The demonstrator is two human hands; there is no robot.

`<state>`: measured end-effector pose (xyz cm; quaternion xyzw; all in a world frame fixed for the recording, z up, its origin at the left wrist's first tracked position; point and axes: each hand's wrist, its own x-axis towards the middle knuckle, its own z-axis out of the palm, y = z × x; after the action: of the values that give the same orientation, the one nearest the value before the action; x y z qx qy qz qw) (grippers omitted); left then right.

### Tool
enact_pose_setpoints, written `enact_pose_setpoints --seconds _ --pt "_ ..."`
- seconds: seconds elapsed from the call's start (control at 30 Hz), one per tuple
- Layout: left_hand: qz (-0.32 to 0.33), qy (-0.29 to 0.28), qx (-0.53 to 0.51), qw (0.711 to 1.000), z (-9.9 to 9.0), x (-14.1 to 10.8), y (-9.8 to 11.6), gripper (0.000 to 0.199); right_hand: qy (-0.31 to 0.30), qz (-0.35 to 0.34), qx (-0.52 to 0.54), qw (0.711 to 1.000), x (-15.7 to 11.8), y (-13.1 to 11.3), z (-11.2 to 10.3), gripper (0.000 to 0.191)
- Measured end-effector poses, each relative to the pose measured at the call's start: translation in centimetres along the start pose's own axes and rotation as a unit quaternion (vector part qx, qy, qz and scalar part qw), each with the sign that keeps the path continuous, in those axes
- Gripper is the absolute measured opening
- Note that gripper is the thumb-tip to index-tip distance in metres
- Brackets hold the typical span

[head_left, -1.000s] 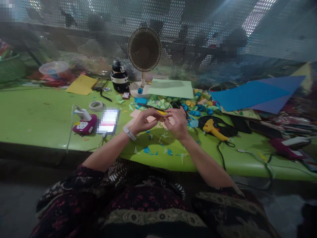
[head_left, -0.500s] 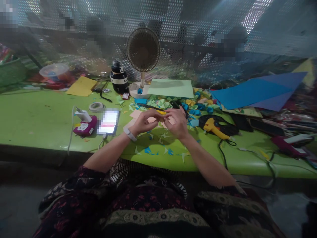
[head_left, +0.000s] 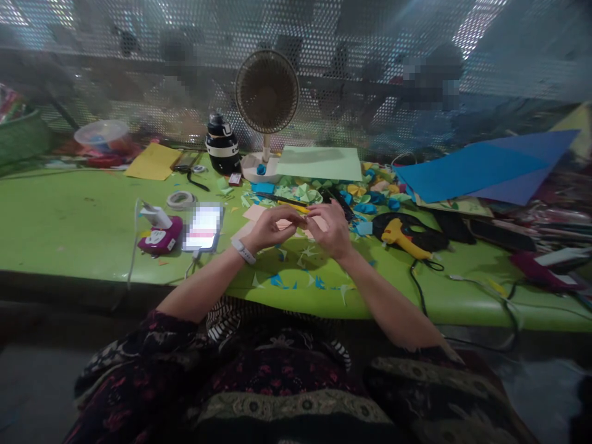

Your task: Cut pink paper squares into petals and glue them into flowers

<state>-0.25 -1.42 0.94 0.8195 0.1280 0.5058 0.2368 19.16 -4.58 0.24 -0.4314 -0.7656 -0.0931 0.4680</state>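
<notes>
Curling narrowly, your left hand (head_left: 272,227) and right hand (head_left: 332,229) nearly meet; I cannot tell what they grip. Just beyond, toward twelve o'clock, lies the slim yellow-and-black tool (head_left: 300,208); a forward slip could nudge it into the folded light-green paper pieces (head_left: 308,192).

One fan (head_left: 267,91), one bottle (head_left: 222,145)

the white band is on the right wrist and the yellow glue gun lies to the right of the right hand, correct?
The head view shows the white band on the left wrist, not the right. The yellow glue gun does lie to the right of the right hand.
</notes>
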Motion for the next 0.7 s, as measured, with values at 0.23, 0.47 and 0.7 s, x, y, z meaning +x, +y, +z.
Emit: enact_pose_setpoints --seconds 0.23,0.47,0.7 --pt "-0.004 0.055 0.008 0.998 0.0 0.0 -0.2 0.017 0.007 0.012 0.003 1.0 0.0 0.1 0.1 0.026" --pt "-0.052 0.085 -0.017 0.995 0.0 -0.1 -0.5 0.012 0.026 0.018 0.012 0.999 -0.1 0.1 0.2 0.024" --pt "-0.107 0.114 -0.101 0.983 0.3 -0.3 -1.2 0.012 0.019 0.018 0.013 1.0 -0.2 0.0 0.2 0.026"
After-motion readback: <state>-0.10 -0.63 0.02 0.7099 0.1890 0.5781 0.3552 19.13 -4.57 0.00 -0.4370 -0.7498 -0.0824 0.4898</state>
